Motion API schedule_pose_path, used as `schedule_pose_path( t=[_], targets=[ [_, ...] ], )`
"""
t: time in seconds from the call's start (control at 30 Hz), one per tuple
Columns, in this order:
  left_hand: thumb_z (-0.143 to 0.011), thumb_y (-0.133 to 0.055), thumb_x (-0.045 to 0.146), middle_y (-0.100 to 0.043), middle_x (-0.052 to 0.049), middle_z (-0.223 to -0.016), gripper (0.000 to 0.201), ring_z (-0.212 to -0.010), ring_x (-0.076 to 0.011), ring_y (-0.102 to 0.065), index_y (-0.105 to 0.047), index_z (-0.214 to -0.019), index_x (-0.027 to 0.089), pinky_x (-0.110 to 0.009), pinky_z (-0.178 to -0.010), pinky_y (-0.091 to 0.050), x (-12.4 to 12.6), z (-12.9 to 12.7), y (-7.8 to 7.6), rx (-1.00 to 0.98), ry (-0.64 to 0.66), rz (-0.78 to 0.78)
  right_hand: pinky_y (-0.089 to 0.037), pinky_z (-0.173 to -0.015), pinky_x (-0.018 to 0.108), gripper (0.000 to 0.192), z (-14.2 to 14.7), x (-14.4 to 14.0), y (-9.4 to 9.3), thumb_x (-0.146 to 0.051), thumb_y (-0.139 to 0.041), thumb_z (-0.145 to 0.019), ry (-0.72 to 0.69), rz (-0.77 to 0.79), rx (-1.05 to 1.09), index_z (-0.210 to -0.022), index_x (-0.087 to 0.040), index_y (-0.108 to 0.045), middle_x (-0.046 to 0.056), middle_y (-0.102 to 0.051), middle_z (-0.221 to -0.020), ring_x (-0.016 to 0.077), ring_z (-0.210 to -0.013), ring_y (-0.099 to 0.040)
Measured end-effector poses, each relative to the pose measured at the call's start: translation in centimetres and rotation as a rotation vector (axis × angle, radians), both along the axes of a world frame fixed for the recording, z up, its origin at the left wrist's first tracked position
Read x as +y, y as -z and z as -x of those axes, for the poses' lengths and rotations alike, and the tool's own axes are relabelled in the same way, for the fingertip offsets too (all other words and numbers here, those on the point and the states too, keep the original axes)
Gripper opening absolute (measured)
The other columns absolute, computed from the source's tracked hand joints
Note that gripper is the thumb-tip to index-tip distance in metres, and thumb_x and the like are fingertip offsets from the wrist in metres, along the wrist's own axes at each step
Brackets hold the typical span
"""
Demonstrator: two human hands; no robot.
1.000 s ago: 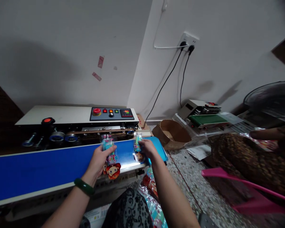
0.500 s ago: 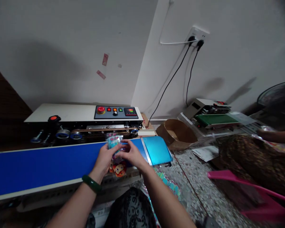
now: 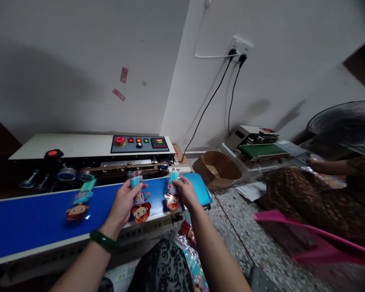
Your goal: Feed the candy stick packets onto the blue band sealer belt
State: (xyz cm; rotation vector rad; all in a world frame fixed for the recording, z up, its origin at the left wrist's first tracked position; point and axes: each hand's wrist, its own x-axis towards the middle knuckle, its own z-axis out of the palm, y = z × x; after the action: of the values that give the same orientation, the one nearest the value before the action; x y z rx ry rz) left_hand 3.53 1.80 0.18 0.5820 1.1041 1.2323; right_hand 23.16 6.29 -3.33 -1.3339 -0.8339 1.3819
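Since half a second ago my hands have parted, and a third packet point(image 3: 79, 201) now lies flat on the blue belt point(image 3: 33, 219), well left of them. My left hand point(image 3: 123, 201) pinches a cartoon-printed packet point(image 3: 139, 199) by its top over the belt's near edge. My right hand point(image 3: 184, 191) grips another packet point(image 3: 172, 190) just beside the teal plate point(image 3: 200, 190), in front of the sealing machine point(image 3: 79, 148)
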Motion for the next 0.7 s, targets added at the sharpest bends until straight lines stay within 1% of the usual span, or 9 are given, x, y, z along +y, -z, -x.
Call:
schedule_pose_path(
  t=[0.1, 0.23, 0.3, 0.4, 0.5, 0.53, 0.57, 0.6, 0.7],
  targets=[
    [-0.064, -0.067, 0.032, -0.065, -0.004, -0.078, 0.032, -0.059, -0.018, -0.064, -0.054, -0.089, 0.017, -0.028, -0.05, -0.051, -0.1, 0.0, -0.4, -0.031, 0.009, 0.029, -0.039, -0.041, 0.022, 0.017, -1.4, 1.4, 0.2, -0.024, -0.064, -0.054, 0.016, 0.069, -0.114, -0.059, -0.017, -0.049, -0.004, -0.053, -0.046, 0.0099, -0.039, -0.048],
    [-0.067, -0.062, 0.04, -0.065, -0.004, -0.072, 0.03, -0.055, -0.02, -0.063, -0.054, -0.086, 0.017, -0.028, -0.042, -0.048, -0.1, -0.1, -0.4, -0.084, -0.006, 0.046, -0.034, -0.037, 0.022, 0.02, -1.1, 3.4, 0.4, -0.016, -0.066, -0.05, -0.032, 0.102, -0.164, -0.049, -0.017, -0.046, -0.003, -0.049, -0.04, 0.009, -0.035, -0.044],
    [-0.067, -0.063, 0.037, -0.066, -0.005, -0.071, 0.028, -0.058, -0.0199, -0.063, -0.056, -0.082, 0.015, -0.027, -0.045, -0.048, 0.0, -0.2, -0.2, -0.095, -0.017, 0.021, -0.034, -0.037, 0.022, 0.02, -0.5, 4.2, 0.7, -0.015, -0.068, -0.049, -0.025, 0.095, -0.183, -0.051, -0.017, -0.048, -0.003, -0.049, -0.04, 0.0092, -0.036, -0.044],
    [-0.065, -0.066, 0.032, -0.067, -0.005, -0.069, 0.024, -0.064, -0.0167, -0.062, -0.062, -0.077, 0.012, -0.026, -0.059, -0.049, 0.2, -0.1, 0.3, -0.119, -0.073, -0.036, -0.04, -0.043, 0.022, 0.02, 0.2, 4.6, 1.2, -0.019, -0.069, -0.051, 0.054, 0.041, -0.201, -0.063, -0.016, -0.052, -0.003, -0.054, -0.049, 0.01, -0.042, -0.05],
    [-0.06, -0.07, 0.029, -0.067, -0.003, -0.072, 0.022, -0.069, -0.0138, -0.06, -0.066, -0.074, 0.012, -0.024, -0.067, -0.046, 0.4, -0.1, 0.7, -0.115, -0.166, -0.087, -0.045, -0.052, 0.024, 0.025, 0.9, 3.5, 1.1, -0.027, -0.068, -0.055, 0.133, -0.03, -0.193, -0.072, -0.017, -0.052, -0.002, -0.057, -0.06, 0.0104, -0.051, -0.055],
    [-0.059, -0.071, 0.029, -0.067, -0.003, -0.073, 0.023, -0.069, -0.0137, -0.059, -0.066, -0.073, 0.012, -0.024, -0.068, -0.046, 0.5, -0.1, 0.7, -0.112, -0.182, -0.096, -0.046, -0.054, 0.024, 0.025, 1.3, 2.7, 0.8, -0.032, -0.066, -0.058, 0.13, -0.057, -0.172, -0.073, -0.017, -0.052, -0.001, -0.058, -0.063, 0.0106, -0.053, -0.056],
    [-0.058, -0.071, 0.029, -0.067, -0.003, -0.074, 0.024, -0.069, -0.0139, -0.059, -0.066, -0.074, 0.012, -0.024, -0.067, -0.045, 0.5, -0.2, 0.7, -0.107, -0.181, -0.1, -0.047, -0.056, 0.025, 0.026, 1.8, 1.8, 0.4, -0.036, -0.064, -0.061, 0.09, -0.081, -0.132, -0.074, -0.017, -0.053, 0.0, -0.06, -0.066, 0.0111, -0.055, -0.057],
    [-0.059, -0.071, 0.03, -0.067, -0.003, -0.074, 0.024, -0.067, -0.0138, -0.059, -0.066, -0.076, 0.013, -0.025, -0.065, -0.045, 0.5, -0.3, 0.7, -0.097, -0.168, -0.105, -0.048, -0.058, 0.026, 0.029, 2.4, 0.8, 0.0, -0.04, -0.062, -0.063, 0.01, -0.097, -0.074, -0.076, -0.016, -0.054, 0.002, -0.061, -0.069, 0.0122, -0.059, -0.059],
    [-0.061, -0.07, 0.029, -0.066, -0.002, -0.074, 0.023, -0.065, -0.0126, -0.057, -0.065, -0.079, 0.015, -0.024, -0.062, -0.044, 0.3, -0.5, 0.7, -0.025, -0.114, -0.144, -0.05, -0.065, 0.03, 0.037, 4.4, -2.4, -1.3, -0.04, -0.065, -0.062, -0.329, -0.095, 0.095, -0.089, -0.016, -0.056, 0.006, -0.065, -0.081, 0.0165, -0.072, -0.062]
  ],
)
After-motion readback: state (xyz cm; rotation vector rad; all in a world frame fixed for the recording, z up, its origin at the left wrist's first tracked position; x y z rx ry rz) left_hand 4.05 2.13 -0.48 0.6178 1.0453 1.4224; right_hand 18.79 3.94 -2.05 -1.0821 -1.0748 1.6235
